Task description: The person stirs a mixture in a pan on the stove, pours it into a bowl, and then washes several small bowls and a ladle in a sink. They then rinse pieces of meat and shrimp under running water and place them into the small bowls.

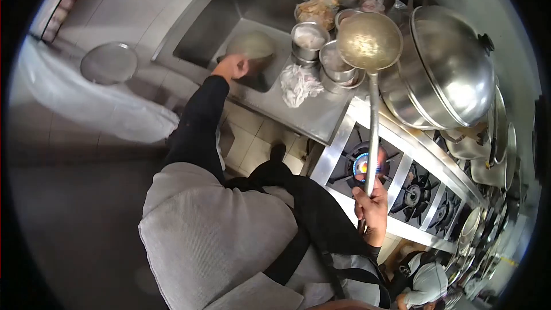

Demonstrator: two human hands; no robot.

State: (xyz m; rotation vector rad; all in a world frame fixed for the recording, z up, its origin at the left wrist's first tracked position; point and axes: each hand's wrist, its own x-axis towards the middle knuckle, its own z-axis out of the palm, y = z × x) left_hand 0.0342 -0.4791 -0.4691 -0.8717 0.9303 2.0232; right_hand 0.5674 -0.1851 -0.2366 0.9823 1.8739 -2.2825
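Right hand (373, 209), nearest: fingers closed around the lower handle of a long metal ladle (373, 100). From this grip the handle runs away from the body, passing across the view of a lit burner (351, 166); the bowl lies at the far end, beside a large domed pot (453, 69). Left hand (232, 67), farther off: fingers curled at the near edge of a blurred round object (252, 46) in the sink (192, 37); whether it grips cannot be told.

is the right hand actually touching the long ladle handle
Touching. The head view shows the right hand wrapped around the lower part of the ladle handle, thumb and fingers against it.
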